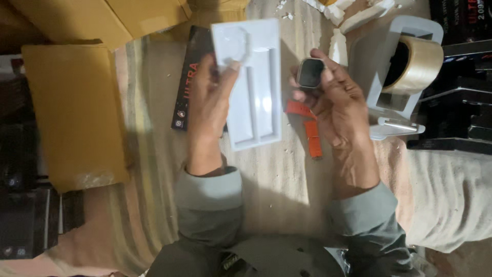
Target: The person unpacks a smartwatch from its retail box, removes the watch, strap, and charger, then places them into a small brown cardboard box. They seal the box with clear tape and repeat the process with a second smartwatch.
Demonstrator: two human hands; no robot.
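Observation:
My left hand (210, 107) grips a long white plastic tray (253, 87) by its left edge, thumb pressed near a round recess at its far end. The tray has two long slots and holds nothing. Under it lies a black box lid (185, 82) with red lettering. My right hand (335, 100) holds a smartwatch (310, 73) with a dark square face between thumb and fingers, just right of the tray. An orange strap (309, 132) hangs from the watch below my palm.
A white tape dispenser (402, 77) with a roll of clear tape stands at the right. Brown cardboard boxes (72, 113) lie left and at the far edge. White foam scraps (353, 15) are scattered behind. Black boxes (461, 107) stack at far right. A striped cloth (148, 195) covers the surface.

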